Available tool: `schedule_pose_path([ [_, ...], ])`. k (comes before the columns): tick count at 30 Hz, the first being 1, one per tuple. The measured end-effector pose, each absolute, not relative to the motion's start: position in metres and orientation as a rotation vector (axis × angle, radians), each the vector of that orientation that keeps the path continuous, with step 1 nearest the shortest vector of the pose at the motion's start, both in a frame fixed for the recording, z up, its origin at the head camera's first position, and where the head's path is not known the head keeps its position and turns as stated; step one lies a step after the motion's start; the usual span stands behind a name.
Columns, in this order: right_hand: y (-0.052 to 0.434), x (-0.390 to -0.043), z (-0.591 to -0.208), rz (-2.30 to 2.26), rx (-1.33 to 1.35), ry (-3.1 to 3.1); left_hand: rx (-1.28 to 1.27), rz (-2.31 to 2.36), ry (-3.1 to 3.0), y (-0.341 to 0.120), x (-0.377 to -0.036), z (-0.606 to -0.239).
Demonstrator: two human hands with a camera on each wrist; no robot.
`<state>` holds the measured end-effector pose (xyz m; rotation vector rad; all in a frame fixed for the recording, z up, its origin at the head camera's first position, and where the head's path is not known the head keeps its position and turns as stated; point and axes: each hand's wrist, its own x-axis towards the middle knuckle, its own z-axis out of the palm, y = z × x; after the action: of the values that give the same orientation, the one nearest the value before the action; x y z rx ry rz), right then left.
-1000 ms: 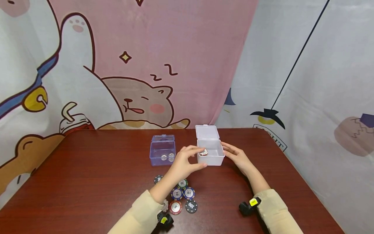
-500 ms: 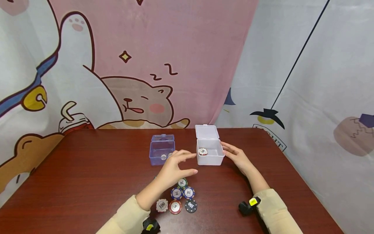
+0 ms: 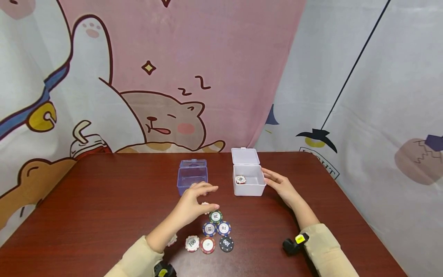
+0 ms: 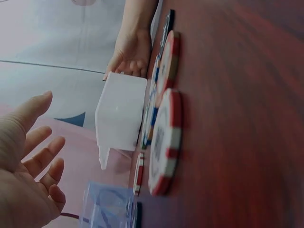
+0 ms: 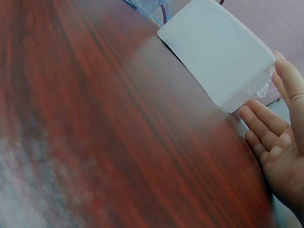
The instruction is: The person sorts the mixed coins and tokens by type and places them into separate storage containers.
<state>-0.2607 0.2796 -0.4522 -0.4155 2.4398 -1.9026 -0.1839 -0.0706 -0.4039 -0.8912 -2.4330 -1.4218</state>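
Observation:
My left hand (image 3: pixel 194 202) hovers above the table, thumb and fingers apart with nothing between them, near the poker chips. Below it lie a green 20 chip (image 3: pixel 216 216), two blue 10 chips (image 3: pixel 209 229), a red chip (image 3: pixel 207 245), a white 100 chip (image 3: pixel 192 243) and a black 100 chip (image 3: pixel 226 244). Another chip shows partly behind the left forearm. My right hand (image 3: pixel 281 187) rests its fingers against the right side of a white plastic box (image 3: pixel 250 190) with its lid up. Inside that box, at the left, sits a white-and-red chip (image 3: pixel 240 179).
A clear blue box (image 3: pixel 183 181) with a raised lid stands left of the white one, its front partly covered by the left hand. Both stand on the dark red wooden table (image 3: pixel 110 207). A printed cloth (image 3: pixel 242 77) hangs behind the table.
My left hand has drawn back from the white box, moving left and toward me, leaving a chip inside it. The right hand has stayed at the box's side.

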Motion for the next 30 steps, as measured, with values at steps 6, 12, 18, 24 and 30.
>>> schedule_pose_path([
  [6,0.281,-0.262,-0.454,-1.893,-0.402,2.445,-0.885,-1.403,-2.49,-0.084,-0.184,-0.413],
  [12,0.28,-0.262,-0.455,-1.892,-0.367,2.442,-0.916,-1.407,-2.566,-0.092,-0.187,-0.422],
  [18,0.28,-0.26,-0.452,-1.896,-0.383,2.431,-0.909,-1.388,-2.606,-0.092,-0.191,-0.431],
  [24,0.28,-0.261,-0.451,-1.891,-0.387,2.44,-0.932,-1.363,-2.611,-0.092,-0.195,-0.438],
  [30,0.28,-0.261,-0.454,-1.891,-0.387,2.447,-0.944,-1.311,-2.625,-0.093,-0.199,-0.447],
])
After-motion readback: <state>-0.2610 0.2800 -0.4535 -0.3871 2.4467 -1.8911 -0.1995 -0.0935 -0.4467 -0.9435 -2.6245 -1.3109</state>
